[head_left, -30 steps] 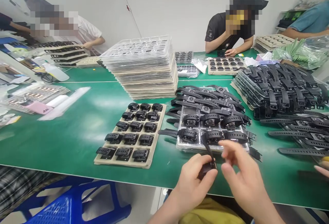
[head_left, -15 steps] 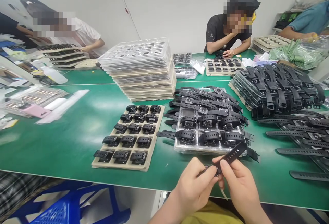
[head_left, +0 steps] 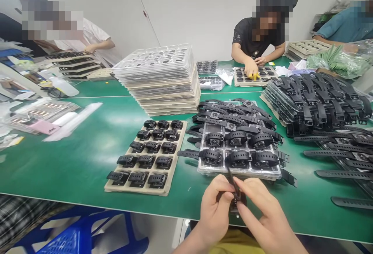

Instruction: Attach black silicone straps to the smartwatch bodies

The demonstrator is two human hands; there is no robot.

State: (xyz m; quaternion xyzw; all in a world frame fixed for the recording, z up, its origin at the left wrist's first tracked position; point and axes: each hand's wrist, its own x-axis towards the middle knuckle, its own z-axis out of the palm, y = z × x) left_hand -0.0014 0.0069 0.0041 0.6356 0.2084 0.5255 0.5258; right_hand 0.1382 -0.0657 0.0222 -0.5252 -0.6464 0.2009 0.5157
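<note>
A black watch (head_left: 234,197) is between my two hands at the table's front edge, its strap standing up edge-on. My left hand (head_left: 217,203) is closed on its left side, thumb and fingers by the strap. My right hand (head_left: 259,205) pinches it from the right with the fingertips. Much of the watch body is hidden by my fingers. Just beyond my hands lies a clear plastic tray (head_left: 239,173) of black watches, the front ones with straps looped shut, the rear ones with straps lying open. To its left is a beige tray (head_left: 135,189) filled with rows of looped watches.
A tall stack of trays (head_left: 163,86) stands behind the beige tray. More watches (head_left: 317,98) are piled on trays at the right, with loose straps (head_left: 349,174) sticking out nearby. Across the green table (head_left: 72,160), a co-worker's hand (head_left: 251,68) touches a watch tray. A blue stool (head_left: 75,234) stands lower left.
The watch in my hands has turned, so its strap went from slanting right to nearly upright. The co-worker opposite has lowered a hand from the face to the tray.
</note>
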